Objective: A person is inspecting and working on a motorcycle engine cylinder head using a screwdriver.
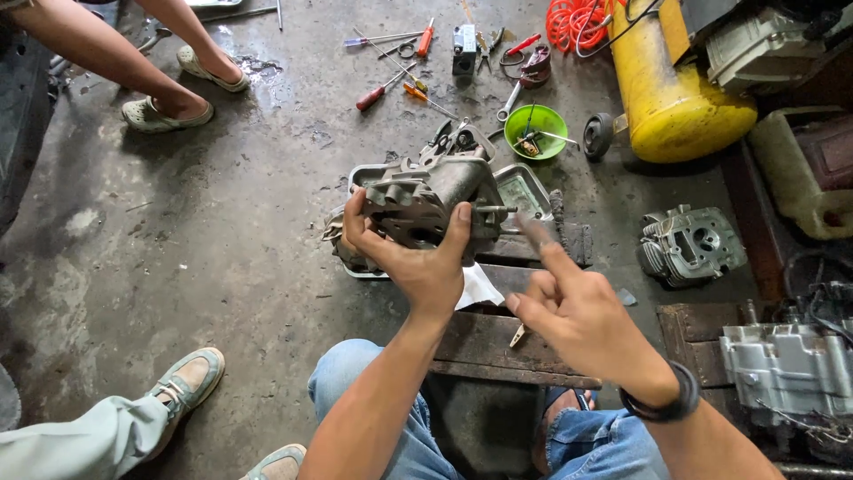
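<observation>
My left hand (418, 258) grips a grey metal engine casting (435, 200) and holds it up over a metal tray (524, 187) on the floor. A short stud sticks out of the casting's right side. My right hand (569, 307) is just right of it, index finger stretched toward the stud, the other fingers curled, nothing in it. A white rag (478, 289) lies under the hands on a dark wooden block (498, 342). My knees in blue jeans are at the bottom.
Screwdrivers (382, 89) and pliers lie scattered on the concrete floor at the top. A green bowl (536, 132) and a yellow compressor tank (666, 89) stand top right. A cylinder head (691, 244) and an engine block (786, 369) sit right. Other people's feet are top left and bottom left.
</observation>
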